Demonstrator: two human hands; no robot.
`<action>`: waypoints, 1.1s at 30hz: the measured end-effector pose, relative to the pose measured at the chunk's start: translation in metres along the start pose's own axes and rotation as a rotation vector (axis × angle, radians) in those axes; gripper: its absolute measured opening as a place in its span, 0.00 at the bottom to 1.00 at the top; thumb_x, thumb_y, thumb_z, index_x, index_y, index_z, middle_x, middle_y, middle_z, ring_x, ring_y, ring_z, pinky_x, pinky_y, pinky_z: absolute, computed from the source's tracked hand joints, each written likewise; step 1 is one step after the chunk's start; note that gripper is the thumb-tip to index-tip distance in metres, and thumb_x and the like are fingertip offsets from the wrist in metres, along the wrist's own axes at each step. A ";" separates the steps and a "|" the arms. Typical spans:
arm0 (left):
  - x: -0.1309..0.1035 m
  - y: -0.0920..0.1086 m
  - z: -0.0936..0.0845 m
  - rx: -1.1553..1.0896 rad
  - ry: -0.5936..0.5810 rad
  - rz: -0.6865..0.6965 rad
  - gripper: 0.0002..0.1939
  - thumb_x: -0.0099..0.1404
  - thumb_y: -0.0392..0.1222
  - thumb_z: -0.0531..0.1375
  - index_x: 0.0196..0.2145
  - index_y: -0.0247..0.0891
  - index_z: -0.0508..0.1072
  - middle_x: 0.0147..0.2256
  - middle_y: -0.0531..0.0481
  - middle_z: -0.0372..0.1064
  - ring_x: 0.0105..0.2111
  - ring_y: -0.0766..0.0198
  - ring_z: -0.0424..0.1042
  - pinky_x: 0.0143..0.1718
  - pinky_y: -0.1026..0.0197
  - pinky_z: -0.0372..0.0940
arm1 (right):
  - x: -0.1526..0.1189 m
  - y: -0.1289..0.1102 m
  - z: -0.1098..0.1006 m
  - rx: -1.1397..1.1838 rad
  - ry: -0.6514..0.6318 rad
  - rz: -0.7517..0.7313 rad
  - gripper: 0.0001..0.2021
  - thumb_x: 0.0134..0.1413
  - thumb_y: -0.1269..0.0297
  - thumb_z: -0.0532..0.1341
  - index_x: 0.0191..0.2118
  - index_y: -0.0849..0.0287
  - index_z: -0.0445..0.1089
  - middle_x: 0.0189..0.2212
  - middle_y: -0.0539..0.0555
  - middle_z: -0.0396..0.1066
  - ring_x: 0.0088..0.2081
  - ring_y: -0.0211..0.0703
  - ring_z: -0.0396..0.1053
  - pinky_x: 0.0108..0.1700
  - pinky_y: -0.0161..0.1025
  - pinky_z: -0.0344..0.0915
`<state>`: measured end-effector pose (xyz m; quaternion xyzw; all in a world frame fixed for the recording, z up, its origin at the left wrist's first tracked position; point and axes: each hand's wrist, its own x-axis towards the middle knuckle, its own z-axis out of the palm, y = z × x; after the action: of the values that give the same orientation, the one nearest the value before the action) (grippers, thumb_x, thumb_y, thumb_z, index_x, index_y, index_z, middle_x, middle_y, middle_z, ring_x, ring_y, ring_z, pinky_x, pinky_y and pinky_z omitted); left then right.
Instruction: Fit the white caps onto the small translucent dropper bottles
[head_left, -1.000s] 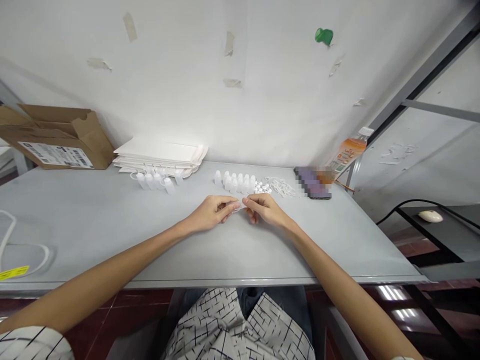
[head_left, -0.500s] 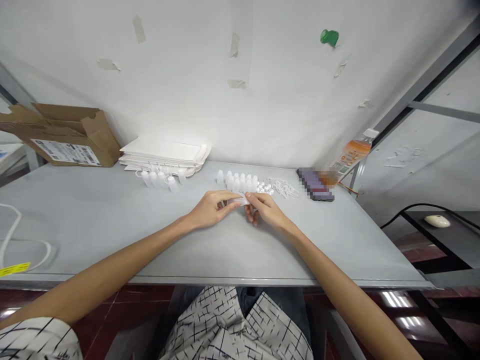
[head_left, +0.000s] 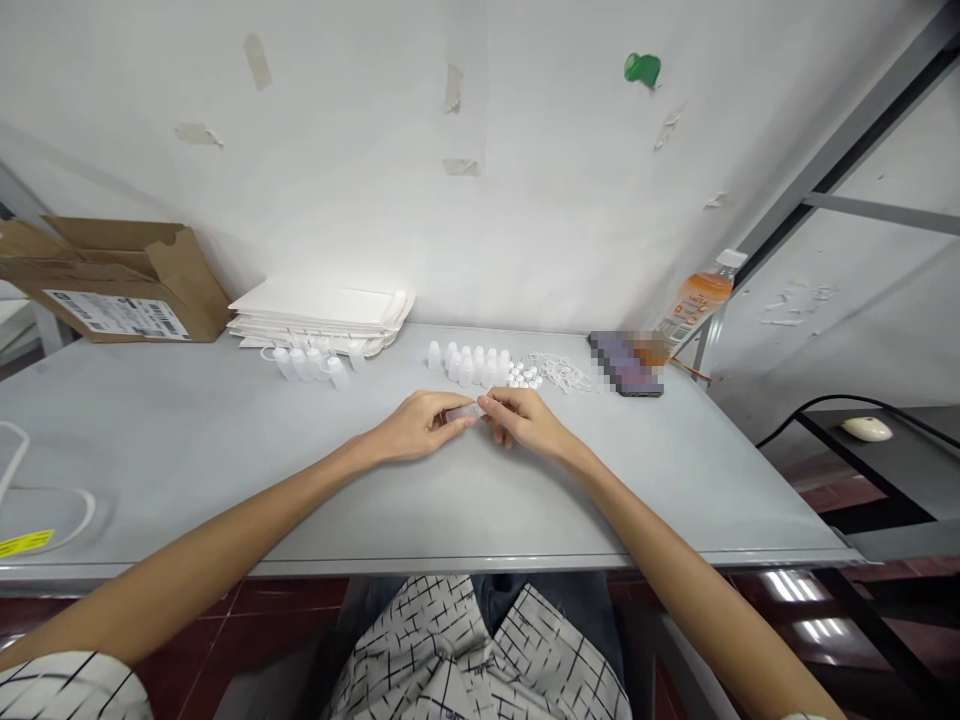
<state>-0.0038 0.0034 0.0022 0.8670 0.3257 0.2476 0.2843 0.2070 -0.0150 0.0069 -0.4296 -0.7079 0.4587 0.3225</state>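
Before a white wall (head_left: 360,180), sits at a gray table (head_left: 525,510) with cardboard box (head_left: 135,285) far left. With left hand (head_left: 420,425) and right hand (head_left: 531,420), on the near side of upright bottles (head_left: 466,373), holds a small translucent bottle (head_left: 462,411) sideways, pinching its body in left fingers (head_left: 453,430) and its right end in right fingers (head_left: 495,409).

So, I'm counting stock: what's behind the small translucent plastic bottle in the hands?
Beyond that bottle, a group of small white plastic bottles stands on the grey table. What the bottle and left hand cover is hidden.
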 end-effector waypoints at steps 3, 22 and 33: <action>-0.001 0.000 0.001 0.004 0.024 0.005 0.17 0.69 0.48 0.55 0.44 0.35 0.77 0.30 0.49 0.73 0.27 0.66 0.65 0.30 0.65 0.59 | 0.000 0.002 0.001 -0.042 0.004 0.003 0.23 0.63 0.47 0.54 0.23 0.58 0.60 0.17 0.47 0.61 0.17 0.33 0.61 0.21 0.33 0.60; 0.003 0.004 -0.011 -1.017 -0.129 -0.271 0.17 0.69 0.49 0.57 0.40 0.29 0.72 0.25 0.51 0.66 0.20 0.65 0.70 0.23 0.60 0.65 | 0.001 -0.003 -0.008 0.104 0.011 0.044 0.12 0.62 0.56 0.56 0.36 0.60 0.70 0.30 0.51 0.69 0.19 0.31 0.63 0.17 0.31 0.57; 0.003 0.004 -0.008 -1.006 -0.118 -0.379 0.10 0.64 0.45 0.55 0.35 0.34 0.67 0.27 0.50 0.67 0.15 0.66 0.67 0.14 0.64 0.60 | 0.001 -0.002 -0.005 0.252 -0.036 0.045 0.10 0.53 0.61 0.64 0.37 0.63 0.73 0.29 0.53 0.73 0.25 0.37 0.72 0.24 0.35 0.69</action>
<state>-0.0052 0.0061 0.0112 0.5622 0.3010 0.2682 0.7220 0.2101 -0.0129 0.0103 -0.3932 -0.6406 0.5587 0.3507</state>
